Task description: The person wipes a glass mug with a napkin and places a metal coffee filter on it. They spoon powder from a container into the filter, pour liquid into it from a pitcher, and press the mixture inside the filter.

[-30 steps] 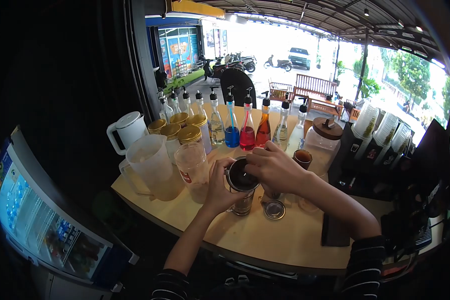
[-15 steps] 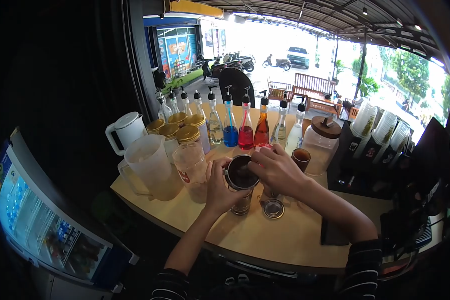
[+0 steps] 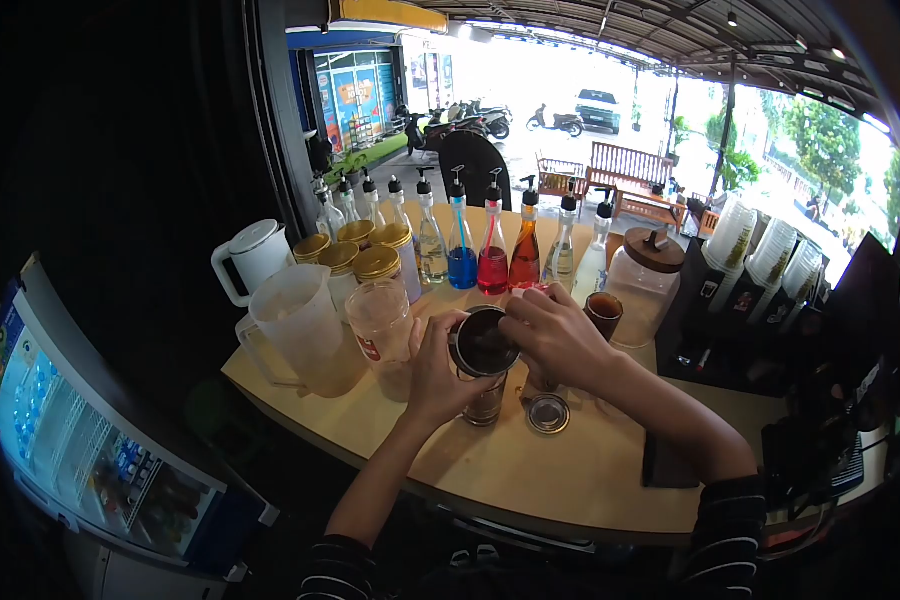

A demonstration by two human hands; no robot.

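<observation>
My left hand point(image 3: 440, 372) is wrapped round a metal coffee dripper point(image 3: 483, 347) with a shiny rim and dark brown inside. Under it stands a clear glass point(image 3: 483, 405), partly covered by the hand. My right hand point(image 3: 555, 330) is closed, fingertips pinched at the dripper's right rim. What those fingers hold is hidden; a small pinkish-red bit shows above the knuckles. A round metal lid point(image 3: 548, 413) lies on the counter, right of the glass. Beyond my right hand is a brown cup point(image 3: 603, 314).
Pump bottles, including a blue one point(image 3: 461, 265), line the back. Gold-lidded jars point(image 3: 377, 265), a plastic pitcher point(image 3: 292, 325) and a clear jar point(image 3: 380, 335) stand left. A brown-lidded jar point(image 3: 645, 285) and stacked cups point(image 3: 770, 245) are right. The counter's front edge point(image 3: 530, 525) is near me.
Both hands keep nearly the same pose at the dripper. The view has shifted very slightly.
</observation>
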